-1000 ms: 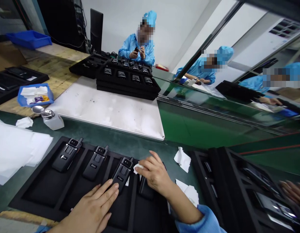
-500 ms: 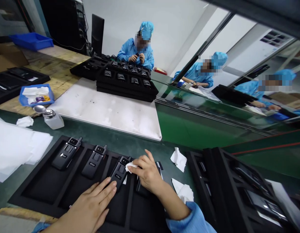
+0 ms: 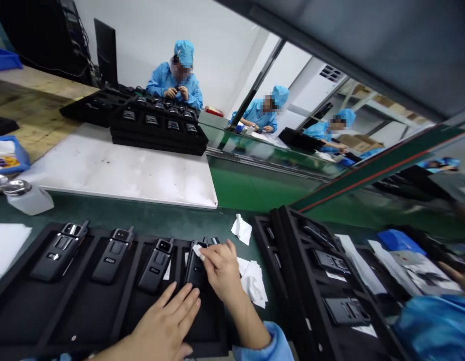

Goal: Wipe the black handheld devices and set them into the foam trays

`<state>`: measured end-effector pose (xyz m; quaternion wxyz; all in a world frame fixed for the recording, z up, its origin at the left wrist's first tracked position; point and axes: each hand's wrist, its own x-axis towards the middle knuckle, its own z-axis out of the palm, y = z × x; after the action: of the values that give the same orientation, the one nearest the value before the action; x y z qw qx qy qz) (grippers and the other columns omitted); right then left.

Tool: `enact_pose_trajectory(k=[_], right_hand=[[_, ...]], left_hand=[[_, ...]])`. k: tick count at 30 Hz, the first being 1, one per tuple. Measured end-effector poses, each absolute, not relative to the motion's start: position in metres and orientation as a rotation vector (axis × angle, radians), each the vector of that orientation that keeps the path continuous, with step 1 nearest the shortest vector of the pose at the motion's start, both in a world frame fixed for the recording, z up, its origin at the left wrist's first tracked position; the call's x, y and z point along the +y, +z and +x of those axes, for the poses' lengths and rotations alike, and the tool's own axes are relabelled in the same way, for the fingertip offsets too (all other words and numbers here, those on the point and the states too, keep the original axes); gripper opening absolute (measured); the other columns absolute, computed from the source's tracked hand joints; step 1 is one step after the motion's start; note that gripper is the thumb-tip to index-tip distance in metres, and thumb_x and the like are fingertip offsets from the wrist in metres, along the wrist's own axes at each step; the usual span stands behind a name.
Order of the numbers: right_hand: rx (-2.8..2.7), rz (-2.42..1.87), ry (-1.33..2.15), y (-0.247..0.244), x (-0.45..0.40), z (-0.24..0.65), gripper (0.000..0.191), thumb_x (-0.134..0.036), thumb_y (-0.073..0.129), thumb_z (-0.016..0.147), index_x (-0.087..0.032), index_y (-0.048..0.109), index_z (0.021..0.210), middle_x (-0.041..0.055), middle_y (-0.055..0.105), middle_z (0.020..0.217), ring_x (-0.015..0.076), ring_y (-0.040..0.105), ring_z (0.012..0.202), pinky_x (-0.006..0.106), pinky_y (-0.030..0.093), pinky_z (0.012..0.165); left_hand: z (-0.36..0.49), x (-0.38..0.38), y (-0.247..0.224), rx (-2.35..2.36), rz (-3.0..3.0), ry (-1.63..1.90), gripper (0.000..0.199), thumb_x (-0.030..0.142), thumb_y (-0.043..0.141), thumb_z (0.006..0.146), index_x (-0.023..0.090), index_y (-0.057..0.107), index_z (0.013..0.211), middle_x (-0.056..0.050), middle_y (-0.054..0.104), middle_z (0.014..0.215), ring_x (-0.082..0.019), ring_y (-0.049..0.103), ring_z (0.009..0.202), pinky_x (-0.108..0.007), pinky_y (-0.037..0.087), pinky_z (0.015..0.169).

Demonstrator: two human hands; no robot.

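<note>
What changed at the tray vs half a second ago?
Both hands moved right: the right hand took its white wipe from the third device to the fourth, and the left hand's fingertips shifted to the fourth's lower end. The view swung right. Unchanged: wipe still held, four devices in the tray.

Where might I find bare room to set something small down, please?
The white board in front of the stacked trays, and the green strip between board and handset tray. It is crowded around the left hand, right hand, handsets and tissues.
</note>
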<state>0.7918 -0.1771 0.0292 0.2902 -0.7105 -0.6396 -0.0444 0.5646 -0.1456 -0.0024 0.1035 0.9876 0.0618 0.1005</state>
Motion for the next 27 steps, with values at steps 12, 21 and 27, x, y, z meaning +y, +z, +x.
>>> enact_pose_trajectory(k=[12, 21, 27], right_hand=[[-1.559, -1.966, -0.190, 0.020, -0.156, 0.786, 0.017, -0.018, 0.046, 0.096, -0.021, 0.062, 0.089, 0.0021, 0.068, 0.084, 0.0196, 0.059, 0.081, 0.043, 0.030, 0.102], [-1.426, -2.045, -0.311, 0.034, -0.139, 0.826, 0.020, -0.024, 0.048, 0.095, -0.020, 0.063, 0.083, 0.0040, 0.066, 0.077, 0.0215, 0.057, 0.077, 0.039, 0.038, 0.087], [-1.700, -1.955, -0.210, 0.038, -0.134, 0.790, 0.015, -0.020, 0.050, 0.094, -0.022, 0.063, 0.086, 0.0017, 0.067, 0.081, 0.0199, 0.059, 0.079, 0.042, 0.032, 0.099]], left_hand=[[0.575, -0.146, -0.012, 0.175, 2.835, 0.087, 0.076, 0.043, 0.065, 0.086, 0.010, 0.039, 0.150, -0.013, 0.028, 0.159, -0.030, 0.029, 0.148, -0.042, 0.023, 0.121], [0.575, -0.142, -0.012, 0.152, 2.858, 0.120, 0.073, 0.044, 0.066, 0.085, 0.008, 0.045, 0.146, -0.013, 0.029, 0.159, -0.029, 0.031, 0.147, -0.040, 0.024, 0.121], [0.574, -0.143, -0.013, 0.175, 2.835, 0.160, 0.074, 0.043, 0.067, 0.084, 0.007, 0.047, 0.145, -0.015, 0.028, 0.160, -0.031, 0.029, 0.147, -0.041, 0.022, 0.121]])
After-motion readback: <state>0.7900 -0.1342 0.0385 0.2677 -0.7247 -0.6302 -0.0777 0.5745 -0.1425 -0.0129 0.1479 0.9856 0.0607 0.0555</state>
